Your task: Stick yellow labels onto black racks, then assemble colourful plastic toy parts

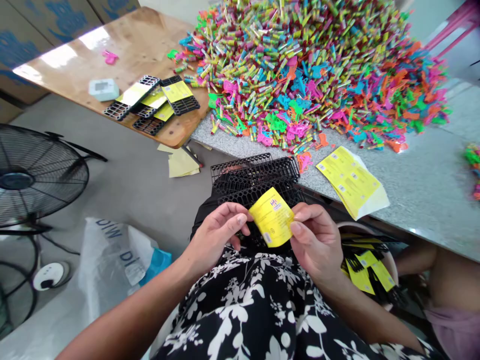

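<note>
A small yellow printed label (273,220) is held up over my lap, slightly curled. My right hand (317,242) pinches its right edge between thumb and fingers. My left hand (221,227) has its thumb and fingertips closed at the label's left edge. Just behind the label, black plastic grid trays (255,175) with round holes are stacked on my lap against the table edge. A stack of yellow label sheets (350,180) with white backing lies on the grey stone tabletop, to the right of the trays.
A big heap of colourful small tubes (270,55) and plastic pieces (296,105) covers the tabletop. Labelled black trays (180,95) lie on the wooden table (150,35). Left stand a fan (33,175) and a plastic bag (108,265). A bin (392,265) holds labelled trays; a person's leg is beside it.
</note>
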`<state>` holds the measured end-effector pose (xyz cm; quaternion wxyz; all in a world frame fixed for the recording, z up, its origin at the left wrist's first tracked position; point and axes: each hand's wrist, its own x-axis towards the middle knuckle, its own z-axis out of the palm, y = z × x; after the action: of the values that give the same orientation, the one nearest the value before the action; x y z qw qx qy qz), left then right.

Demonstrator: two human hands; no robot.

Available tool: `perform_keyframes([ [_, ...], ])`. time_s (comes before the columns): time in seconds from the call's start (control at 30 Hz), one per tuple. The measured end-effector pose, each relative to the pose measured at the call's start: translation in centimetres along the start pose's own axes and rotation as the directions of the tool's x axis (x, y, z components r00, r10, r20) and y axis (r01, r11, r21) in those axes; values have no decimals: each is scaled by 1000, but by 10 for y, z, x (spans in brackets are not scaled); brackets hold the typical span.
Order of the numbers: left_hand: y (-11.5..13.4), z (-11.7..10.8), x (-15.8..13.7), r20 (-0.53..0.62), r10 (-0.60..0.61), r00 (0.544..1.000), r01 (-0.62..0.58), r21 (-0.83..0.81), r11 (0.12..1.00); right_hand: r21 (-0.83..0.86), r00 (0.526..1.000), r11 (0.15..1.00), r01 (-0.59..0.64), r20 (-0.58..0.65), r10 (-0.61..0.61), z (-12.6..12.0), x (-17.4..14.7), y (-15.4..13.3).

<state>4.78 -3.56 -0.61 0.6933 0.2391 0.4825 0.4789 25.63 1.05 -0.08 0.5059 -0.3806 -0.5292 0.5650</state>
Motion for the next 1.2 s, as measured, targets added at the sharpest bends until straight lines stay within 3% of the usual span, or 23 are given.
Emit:
perform_keyframes([
  [0.1, -7, 2, 0, 197, -125, 972, 139, -57, 989, 56, 1000, 998, -9, 29, 8, 3, 1, -3],
  [0.17, -12, 6, 0, 241, -124, 963, 157, -125, 980, 77, 999, 997, -18, 39, 15, 5, 3, -4],
  [0.27, -15, 10, 0, 119, -45, 992, 67, -193, 979, 114, 999, 993, -25, 29, 21, 7, 4, -2],
  [0.37, -12, 6, 2, 41, -32, 999, 37, -150, 988, 70, 999, 997, -27, -25, 29, 4, 1, 4],
  [0.5, -6, -8, 4, -123, 5, 992, 10, 118, 993, -263, 993, 961, -83, -108, 56, -5, -2, 12],
  [0.57, -2, -15, 6, -181, 79, 980, -5, 380, 925, -441, 991, 888, -129, -81, 103, -11, 1, 15],
  [0.67, 3, -22, 11, -190, 291, 937, -47, 761, 647, -569, 978, 803, -174, -5, 209, -17, 13, 17],
  [0.73, 4, -24, 17, -146, 399, 905, -64, 881, 469, -598, 959, 774, -209, 31, 283, -19, 23, 15],
  [0.8, 3, -24, 23, -120, 430, 895, -61, 922, 383, -617, 937, 747, -248, 42, 346, -18, 34, 13],
  [1.0, -6, -25, 35, -114, 451, 885, -61, 932, 357, -675, 919, 681, -282, 14, 394, -16, 54, 10],
  [1.2, -2, -24, 39, -252, 339, 907, 135, 933, 334, -751, 964, 654, -89, 100, 246, -11, 50, 18],
])
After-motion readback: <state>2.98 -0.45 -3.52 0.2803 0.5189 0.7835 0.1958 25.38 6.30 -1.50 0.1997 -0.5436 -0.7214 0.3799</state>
